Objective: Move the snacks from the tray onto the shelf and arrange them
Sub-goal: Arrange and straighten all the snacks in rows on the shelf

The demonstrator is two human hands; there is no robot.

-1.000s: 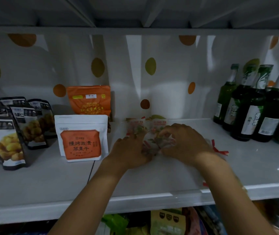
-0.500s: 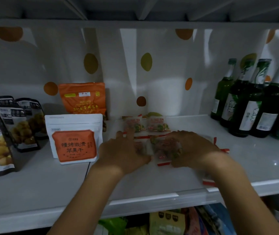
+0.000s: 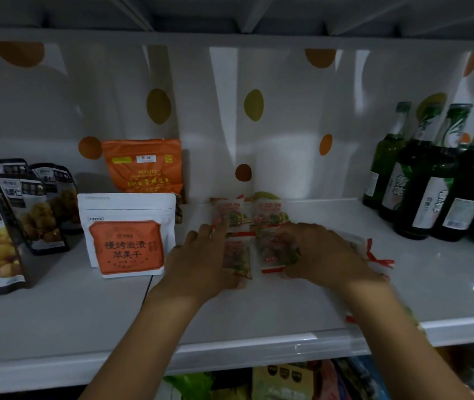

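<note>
Four packets (image 3: 234, 215) already sit on the shelf (image 3: 259, 310); our left hand (image 3: 201, 261) and right hand (image 3: 316, 255) lie flat, fingers loosely spread, nudging the front pair straight. Tray's out of view, so no idea what's left.

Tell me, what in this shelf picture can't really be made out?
All in the head view:
- Front snack packets: partly covered by the left hand and right hand.
- More packets behind the right hand: only red edges show.
- Fine print on the orange bag: too small and blurred.
- Green bottles: rightmost ones cut off by the frame edge.
- Lower shelf goods: dark, cut off at the bottom.
</note>
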